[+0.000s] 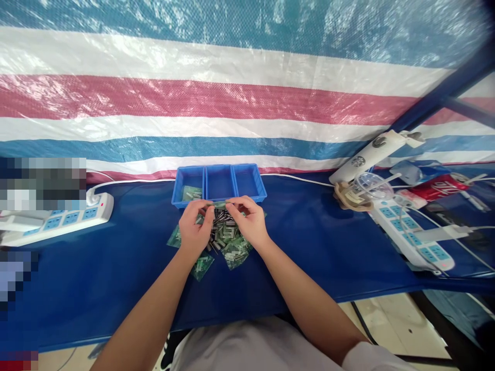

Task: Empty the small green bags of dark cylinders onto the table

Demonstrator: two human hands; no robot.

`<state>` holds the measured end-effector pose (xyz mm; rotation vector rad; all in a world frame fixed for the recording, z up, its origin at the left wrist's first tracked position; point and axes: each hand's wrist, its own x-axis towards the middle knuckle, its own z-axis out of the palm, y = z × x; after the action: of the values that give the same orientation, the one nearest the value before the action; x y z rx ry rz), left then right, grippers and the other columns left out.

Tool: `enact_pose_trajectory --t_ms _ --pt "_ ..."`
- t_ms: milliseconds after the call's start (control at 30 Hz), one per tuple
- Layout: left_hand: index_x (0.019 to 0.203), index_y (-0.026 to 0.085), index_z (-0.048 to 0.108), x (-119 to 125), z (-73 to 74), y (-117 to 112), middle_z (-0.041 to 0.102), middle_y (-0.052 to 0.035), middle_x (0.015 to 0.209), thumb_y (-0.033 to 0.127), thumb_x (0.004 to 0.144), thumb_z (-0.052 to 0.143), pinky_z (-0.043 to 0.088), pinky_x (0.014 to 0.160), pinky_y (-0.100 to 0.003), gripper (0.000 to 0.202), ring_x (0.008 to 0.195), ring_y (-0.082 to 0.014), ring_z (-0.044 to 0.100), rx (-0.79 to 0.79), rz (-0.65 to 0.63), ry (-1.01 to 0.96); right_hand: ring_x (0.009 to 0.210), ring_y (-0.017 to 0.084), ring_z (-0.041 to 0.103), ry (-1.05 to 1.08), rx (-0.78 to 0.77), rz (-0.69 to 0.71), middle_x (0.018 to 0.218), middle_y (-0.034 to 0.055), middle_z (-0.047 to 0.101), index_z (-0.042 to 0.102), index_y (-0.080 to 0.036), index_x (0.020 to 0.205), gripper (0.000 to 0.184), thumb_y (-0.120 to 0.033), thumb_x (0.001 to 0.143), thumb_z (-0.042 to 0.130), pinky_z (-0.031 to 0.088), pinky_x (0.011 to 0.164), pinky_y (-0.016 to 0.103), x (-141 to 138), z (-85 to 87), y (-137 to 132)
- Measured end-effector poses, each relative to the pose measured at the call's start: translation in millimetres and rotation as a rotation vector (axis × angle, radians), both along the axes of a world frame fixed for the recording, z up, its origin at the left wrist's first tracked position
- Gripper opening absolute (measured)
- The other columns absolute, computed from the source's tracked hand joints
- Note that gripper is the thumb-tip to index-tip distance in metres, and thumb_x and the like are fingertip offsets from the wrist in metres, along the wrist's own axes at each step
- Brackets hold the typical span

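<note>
Left hand (195,226) & right hand (249,219) pinch a small green piece (219,204) btwn fingertips, above the pile (226,242) mid-surface (328,242). Blue tray (218,181) sits just past them at 12 o'clock. Near power strip (58,219) lies at 9 o'clock, far power strip (413,234) at 3. Striped tarp (232,103) closes off the back.

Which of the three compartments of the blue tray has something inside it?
The left compartment: green pieces lie in it. The middle compartment and the right compartment show only their blue bottoms.
</note>
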<state>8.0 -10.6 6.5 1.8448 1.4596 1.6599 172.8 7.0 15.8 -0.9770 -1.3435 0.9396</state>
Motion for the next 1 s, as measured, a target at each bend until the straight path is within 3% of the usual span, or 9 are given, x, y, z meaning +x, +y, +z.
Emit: enact_pose_trajectory --t_ms 100,167,467,733,1000 --pt "0.097 0.021 0.072 -2 2.1 1 0.066 -0.0037 0.092 0.032 0.095 0.065 0.055 0.075 -0.030 0.014 0.079 -0.0150 0.063 0.043 0.064 0.073 0.064 0.015 0.058 0.023 -0.066 0.012 0.072 0.0006 0.065 0.078 -0.026 0.095 0.023 -0.046 0.088 0.073 0.052 0.062 0.031 0 -1.4 -1" --pt "0.101 0.021 0.072 -3 -0.3 1 0.068 -0.0025 0.086 0.033 0.096 0.063 0.054 0.077 -0.031 0.016 0.077 -0.0154 0.064 0.022 0.061 0.062 0.069 0.017 0.062 0.025 -0.087 0.028 0.079 0.0021 0.070 0.078 -0.026 0.097 0.025 -0.048 0.087 0.073 0.054 0.064 0.032 0 -0.9 -2" --pt "0.114 0.021 0.067 -5 -10.3 -4 0.072 -0.0065 0.105 0.036 0.100 0.056 0.057 0.083 -0.032 0.023 0.088 -0.0182 0.072 -0.062 -0.072 -0.062 0.079 0.018 0.067 0.026 -0.101 0.066 0.095 0.0041 0.074 0.075 -0.026 0.100 0.024 -0.046 0.087 0.074 0.056 0.069 0.032 1 2.9 -4" --pt "0.111 0.021 0.068 -5 -8.4 -3 0.072 -0.0077 0.106 0.040 0.098 0.058 0.059 0.081 -0.031 0.026 0.089 -0.0181 0.070 -0.056 -0.019 -0.040 0.084 0.018 0.067 -0.048 -0.031 0.039 0.095 0.0040 0.072 0.071 -0.024 0.089 0.008 -0.029 0.086 0.066 0.056 0.070 0.031 0 3.2 -2" --pt "0.105 0.020 0.066 0 -6.6 -2 0.071 -0.0060 0.101 0.035 0.094 0.065 0.059 0.078 -0.029 0.018 0.086 -0.0164 0.070 -0.054 -0.002 -0.035 0.080 0.017 0.065 -0.010 -0.031 0.043 0.089 0.0026 0.069 0.065 -0.023 0.084 0.002 -0.024 0.084 0.066 0.052 0.069 0.030 0 0.7 -1"
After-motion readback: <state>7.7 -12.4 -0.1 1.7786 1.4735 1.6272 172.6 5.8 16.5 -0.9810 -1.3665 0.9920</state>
